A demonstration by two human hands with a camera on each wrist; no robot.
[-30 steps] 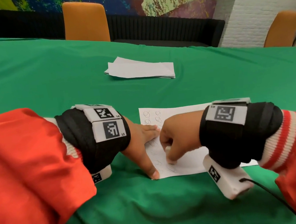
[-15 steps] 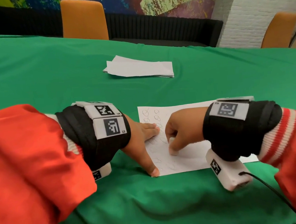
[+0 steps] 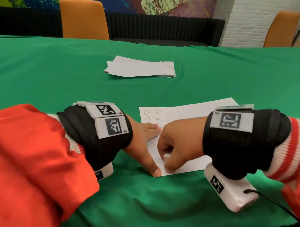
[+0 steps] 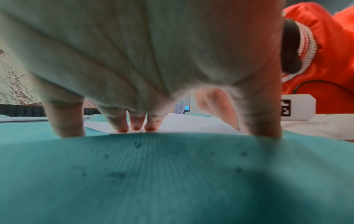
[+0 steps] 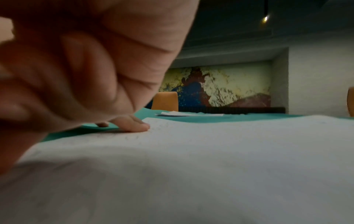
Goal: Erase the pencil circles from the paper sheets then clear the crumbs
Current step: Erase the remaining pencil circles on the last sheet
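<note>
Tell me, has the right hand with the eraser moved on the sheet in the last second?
Yes. The right hand with the eraser went up the sheet, then back toward its near edge.

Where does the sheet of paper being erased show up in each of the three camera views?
Head: the sheet of paper lies centre-right on the green tablecloth, under both hands.
Left wrist: a thin white strip behind the fingertips, mid-frame.
Right wrist: fills the lower half, close up.
Shared landmark: the stack of white sheets farther back on the table, at the left edge in the left wrist view and mid-frame in the right wrist view.
</note>
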